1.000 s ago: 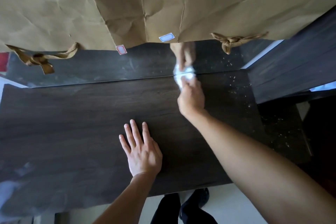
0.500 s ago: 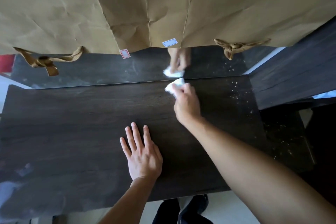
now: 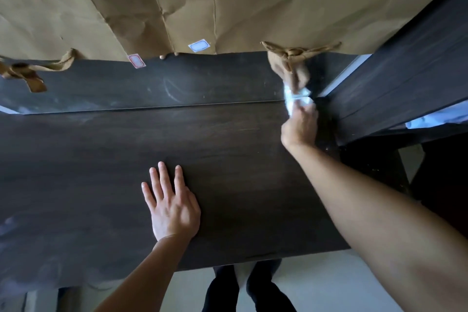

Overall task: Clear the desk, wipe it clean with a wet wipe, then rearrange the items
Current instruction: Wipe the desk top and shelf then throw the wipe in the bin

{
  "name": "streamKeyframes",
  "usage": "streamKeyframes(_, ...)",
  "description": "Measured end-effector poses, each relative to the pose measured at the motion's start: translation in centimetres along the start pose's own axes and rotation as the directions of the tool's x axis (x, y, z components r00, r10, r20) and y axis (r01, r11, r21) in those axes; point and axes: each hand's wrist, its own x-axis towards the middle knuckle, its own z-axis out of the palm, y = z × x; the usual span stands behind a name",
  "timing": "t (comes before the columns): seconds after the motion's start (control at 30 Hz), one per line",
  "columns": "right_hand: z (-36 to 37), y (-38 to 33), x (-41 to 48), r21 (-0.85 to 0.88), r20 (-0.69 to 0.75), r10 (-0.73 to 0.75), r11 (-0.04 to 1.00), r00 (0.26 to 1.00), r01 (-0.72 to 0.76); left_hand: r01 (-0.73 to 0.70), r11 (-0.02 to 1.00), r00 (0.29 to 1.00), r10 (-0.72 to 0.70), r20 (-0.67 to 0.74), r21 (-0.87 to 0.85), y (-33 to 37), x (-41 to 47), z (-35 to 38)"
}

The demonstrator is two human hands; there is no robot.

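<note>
The dark wooden desk (image 3: pixel 106 159) fills the middle of the view. My right hand (image 3: pixel 300 126) reaches to the desk's far right corner and grips a crumpled white wet wipe (image 3: pixel 298 101), pressing it against the desktop where it meets the mirror. My left hand (image 3: pixel 171 205) lies flat on the desktop near the front edge, fingers straight and spread, holding nothing.
A mirror (image 3: pixel 152 86) stands along the desk's back edge and reflects my right hand and the wipe. Brown paper (image 3: pixel 228 2) with two stickers covers its upper part. A dark wooden panel (image 3: pixel 405 71) rises at the right. Crumbs speckle the dark surface (image 3: pixel 374 170) to the desk's right.
My right hand has swept the wipe from the middle of the back edge rightward into the far right corner. My left hand has stayed flat in place.
</note>
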Motion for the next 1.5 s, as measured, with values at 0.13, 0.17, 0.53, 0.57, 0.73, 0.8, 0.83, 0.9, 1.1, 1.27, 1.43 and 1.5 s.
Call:
streamKeyframes(0.13, 0.3, -1.1, -5.6, 0.11, 0.201, -0.488, 0.873, 0.85, 0.475, 0.037, 0.999, 0.999, -0.038, -0.032, -0.011, 0.2, 0.0, 0.0)
streamKeyframes(0.17, -0.2, 0.3, -5.5, 0.109, 0.206, -0.51, 0.86, 0.835, 0.498, 0.071, 0.997, 0.996, -0.073, -0.045, -0.028, 0.6, -0.2, 0.1)
streamKeyframes(0.53, -0.2, -0.4, -1.2, -0.063, 0.122, -0.171, 0.982, 0.978, 0.179, 0.087, 0.996, 0.996, -0.087, 0.036, -0.009, 6.7, -4.0, 1.6)
streamKeyframes(0.57, -0.6, -0.4, -3.3, -0.073, 0.203, -0.321, 0.937, 0.925, 0.342, 0.082, 0.997, 0.996, -0.081, 0.034, -0.008, 6.8, -4.1, 1.6)
streamKeyframes(0.73, -4.1, 3.3, -0.8, -0.328, 0.288, -0.351, 0.838, 0.891, 0.436, 0.084, 0.996, 0.996, -0.083, 0.033, -0.026, 6.8, -4.1, 1.5)
streamKeyframes(0.8, -4.7, 4.1, 1.9, -0.478, 0.289, -0.259, 0.795, 0.922, 0.373, 0.085, 0.996, 0.996, -0.084, 0.029, -0.028, 6.9, -4.1, 1.5)
streamKeyframes(0.83, -4.8, 3.8, 2.5, -0.492, 0.317, -0.206, 0.799, 0.926, 0.346, 0.085, 0.996, 0.996, -0.084, 0.028, -0.028, 6.9, -4.1, 1.5)
streamKeyframes(0.9, -4.2, 3.3, 3.1, -0.476, 0.302, -0.171, 0.825, 0.938, 0.304, 0.085, 0.996, 0.996, -0.085, 0.019, -0.035, 6.9, -4.0, 1.5)
streamKeyframes(1.1, -7.5, 6.9, -5.5, -0.317, 0.383, -0.275, 0.857, 0.882, 0.406, 0.085, 0.995, 0.996, -0.084, 0.018, -0.052, 6.9, -4.0, 1.4)
streamKeyframes(1.27, -4.8, 5.9, 0.6, -0.281, 0.401, -0.318, 0.85, 0.859, 0.446, 0.064, 0.997, 0.998, -0.065, -0.009, -0.036, 6.7, -4.1, 1.6)
streamKeyframes(1.43, -5.0, 7.1, 0.5, -0.201, 0.44, -0.285, 0.893, 0.852, 0.402, 0.071, 0.996, 0.997, -0.072, -0.014, -0.047, 6.7, -4.1, 1.6)
streamKeyframes(1.5, -6.9, 9.5, -4.7, -0.168, 0.447, -0.383, 0.852, 0.809, 0.497, 0.072, 0.996, 0.997, -0.073, -0.021, -0.053, 6.8, -4.0, 1.4)
